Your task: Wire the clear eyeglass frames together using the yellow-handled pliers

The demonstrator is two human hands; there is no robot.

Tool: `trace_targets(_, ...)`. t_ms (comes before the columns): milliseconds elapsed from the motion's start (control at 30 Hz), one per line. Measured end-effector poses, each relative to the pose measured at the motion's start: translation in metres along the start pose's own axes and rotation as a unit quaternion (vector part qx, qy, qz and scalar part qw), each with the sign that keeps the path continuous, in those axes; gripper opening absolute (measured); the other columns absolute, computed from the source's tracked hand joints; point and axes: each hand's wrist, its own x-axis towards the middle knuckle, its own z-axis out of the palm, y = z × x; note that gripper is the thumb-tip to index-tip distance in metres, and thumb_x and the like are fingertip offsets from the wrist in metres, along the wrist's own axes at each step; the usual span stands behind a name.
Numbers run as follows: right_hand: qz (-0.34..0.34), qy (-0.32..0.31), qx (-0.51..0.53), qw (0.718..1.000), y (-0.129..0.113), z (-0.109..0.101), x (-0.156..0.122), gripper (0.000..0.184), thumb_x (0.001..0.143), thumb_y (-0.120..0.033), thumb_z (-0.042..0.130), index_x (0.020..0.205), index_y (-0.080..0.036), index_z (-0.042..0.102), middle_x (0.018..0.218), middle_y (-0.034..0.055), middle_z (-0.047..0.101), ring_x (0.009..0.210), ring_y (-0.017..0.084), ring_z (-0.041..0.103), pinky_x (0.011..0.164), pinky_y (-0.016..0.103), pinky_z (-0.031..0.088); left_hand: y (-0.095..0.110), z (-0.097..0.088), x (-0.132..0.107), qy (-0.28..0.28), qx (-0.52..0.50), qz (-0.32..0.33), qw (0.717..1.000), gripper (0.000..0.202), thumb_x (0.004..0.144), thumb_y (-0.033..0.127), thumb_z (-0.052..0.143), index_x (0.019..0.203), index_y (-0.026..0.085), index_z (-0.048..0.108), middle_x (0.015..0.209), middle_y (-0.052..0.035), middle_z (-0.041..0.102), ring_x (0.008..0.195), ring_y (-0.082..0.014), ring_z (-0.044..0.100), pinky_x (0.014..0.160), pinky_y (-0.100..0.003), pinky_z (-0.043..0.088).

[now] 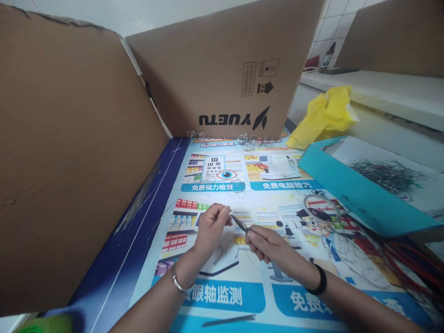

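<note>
My right hand [265, 243] is closed around a pair of pliers [239, 223], its jaws pointing up and left. The plier tips reach the fingertips of my left hand [213, 226], which is pinched shut; whatever lies between those fingers is too small to make out. Under both hands spreads a printed mat [253, 268] with pictures and lettering. Near the bottom edge lies a small bundle of thin dark strips or wires [229, 320]. A coil of wire [322, 208] rests on the mat to the right of my hands.
Cardboard panels [208, 69] stand at the left and back. Tangled wire scraps [253, 141] lie along the back panel's foot. To the right are a blue box [350, 199] holding a wire pile [388, 175], a yellow bag [322, 115] and red cables [412, 268]. Straight wires [138, 201] lie left.
</note>
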Motion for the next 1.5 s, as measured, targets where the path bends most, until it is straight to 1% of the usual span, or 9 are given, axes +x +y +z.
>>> trace_targets(167, -0.003, 0.007, 0.026, 1.0, 0.0031, 0.0024, 0.0014, 0.04, 0.089, -0.054, 0.036, 0.073, -0.019, 0.047, 0.061, -0.0028, 0.046, 0.048, 0.008, 0.042, 0.042, 0.02, 0.032, 0.0037, 0.0021, -0.0022, 0.0, -0.009, 0.002, 1.0, 0.025, 0.085, 0.033, 0.053, 0.066, 0.017, 0.054, 0.057, 0.0026, 0.058, 0.056, -0.0102, 0.055, 0.061, -0.022, 0.044)
trace_targets(533, 0.002, 0.004, 0.044, 0.999, 0.0029, 0.0032, 0.002, 0.042, 0.086, -0.057, 0.039, 0.072, -0.018, 0.046, 0.063, -0.0022, 0.047, 0.049, 0.008, 0.044, 0.042, 0.02, 0.032, 0.0009, 0.0018, -0.0021, 0.011, -0.016, 0.011, 1.0, 0.023, 0.086, 0.035, 0.052, 0.072, 0.017, 0.058, 0.059, 0.0023, 0.06, 0.058, -0.0108, 0.057, 0.062, -0.022, 0.045)
trace_targets(700, 0.001, 0.002, 0.048, 0.999, 0.001, 0.0028, 0.0035, 0.042, 0.086, -0.057, 0.039, 0.072, -0.018, 0.046, 0.062, -0.0022, 0.046, 0.05, 0.009, 0.045, 0.043, 0.021, 0.034, 0.0004, 0.0013, -0.0017, 0.014, -0.004, 0.015, 1.0, 0.025, 0.086, 0.035, 0.052, 0.07, 0.017, 0.056, 0.058, 0.0024, 0.06, 0.058, -0.0106, 0.056, 0.062, -0.022, 0.044)
trace_targets(900, 0.002, 0.002, 0.056, 0.998, 0.0002, 0.0032, 0.0031, 0.041, 0.085, -0.057, 0.04, 0.073, -0.018, 0.045, 0.064, -0.0019, 0.047, 0.05, 0.008, 0.045, 0.042, 0.021, 0.035, 0.0028, 0.002, -0.0023, 0.006, 0.004, 0.003, 1.0, 0.025, 0.086, 0.034, 0.052, 0.068, 0.017, 0.056, 0.057, 0.0026, 0.059, 0.057, -0.0099, 0.056, 0.061, -0.021, 0.044)
trace_targets(1133, -0.002, 0.009, 0.032, 0.999, 0.0023, 0.0038, 0.0035, 0.04, 0.088, -0.055, 0.036, 0.071, -0.019, 0.044, 0.059, -0.0038, 0.043, 0.047, 0.008, 0.042, 0.041, 0.02, 0.033, 0.0021, 0.0024, -0.0026, 0.001, -0.005, -0.004, 1.0, 0.024, 0.086, 0.034, 0.053, 0.069, 0.017, 0.055, 0.058, 0.0024, 0.059, 0.057, -0.01, 0.057, 0.06, -0.021, 0.045)
trace_targets(1333, 0.006, 0.013, 0.019, 1.0, 0.0037, 0.0044, 0.0035, 0.037, 0.089, -0.052, 0.036, 0.073, -0.019, 0.044, 0.061, -0.0037, 0.044, 0.048, 0.008, 0.043, 0.041, 0.019, 0.034, 0.0018, 0.0021, -0.0024, 0.003, 0.007, 0.001, 1.0, 0.025, 0.086, 0.034, 0.052, 0.067, 0.017, 0.055, 0.058, 0.0024, 0.059, 0.058, -0.0098, 0.056, 0.061, -0.021, 0.044)
trace_targets(1500, -0.006, 0.01, 0.022, 1.0, 0.0032, 0.0039, 0.0036, 0.038, 0.089, -0.052, 0.035, 0.072, -0.019, 0.044, 0.059, -0.0042, 0.043, 0.047, 0.008, 0.042, 0.041, 0.019, 0.034, 0.0005, 0.0021, -0.0023, -0.002, 0.009, 0.004, 1.0, 0.026, 0.086, 0.034, 0.052, 0.067, 0.017, 0.055, 0.058, 0.0025, 0.059, 0.058, -0.0098, 0.056, 0.061, -0.021, 0.044)
